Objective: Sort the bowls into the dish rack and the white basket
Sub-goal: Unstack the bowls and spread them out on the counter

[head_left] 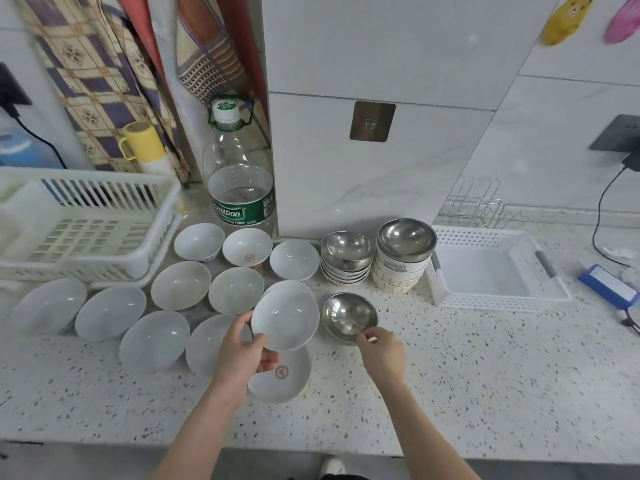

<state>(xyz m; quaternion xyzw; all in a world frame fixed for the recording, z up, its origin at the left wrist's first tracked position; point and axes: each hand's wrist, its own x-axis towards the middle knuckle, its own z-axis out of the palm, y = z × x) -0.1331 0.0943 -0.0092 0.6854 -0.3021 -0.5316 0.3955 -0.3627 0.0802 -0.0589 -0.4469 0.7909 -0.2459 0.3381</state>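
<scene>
The left hand (pixel 244 355) grips one white bowl (pixel 285 318); the right hand (pixel 381 351) pinches one steel bowl (pixel 349 318). Ten white bowls lie around the left hand, two stacks (pixel 348 259) beyond the right.

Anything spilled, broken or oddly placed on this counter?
Nothing spilled or visibly broken. One oddity: steel bowls cap both stacks of ceramic bowls, mixing the materials. Left hand holds a white bowl; right hand pinches a steel bowl's rim.

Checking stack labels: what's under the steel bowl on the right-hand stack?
The steel bowl sits on a stack of white ceramic bowls with printed rims. Only their outer walls show; their insides are covered.
</scene>
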